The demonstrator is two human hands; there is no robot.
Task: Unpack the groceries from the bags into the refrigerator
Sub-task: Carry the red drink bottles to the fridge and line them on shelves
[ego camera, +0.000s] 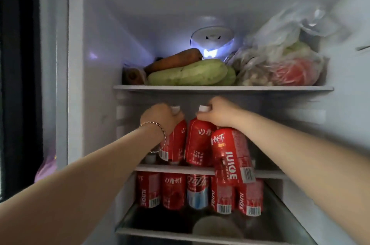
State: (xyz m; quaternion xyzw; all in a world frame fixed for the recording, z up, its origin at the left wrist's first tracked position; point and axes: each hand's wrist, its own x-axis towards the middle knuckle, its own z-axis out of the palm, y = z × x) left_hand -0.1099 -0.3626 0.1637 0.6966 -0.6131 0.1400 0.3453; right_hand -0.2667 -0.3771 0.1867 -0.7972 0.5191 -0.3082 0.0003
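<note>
Here, on the middle shelf (176, 170) of the refrigerator (100, 54), the left hand (160, 118) grips a red juice bottle (177, 144) by its neck. At its 3 o'clock the right hand (217, 113) grips a second juice bottle (197, 144) likewise. A third juice bottle (230, 156) tilts at that one's 4 o'clock.
</note>
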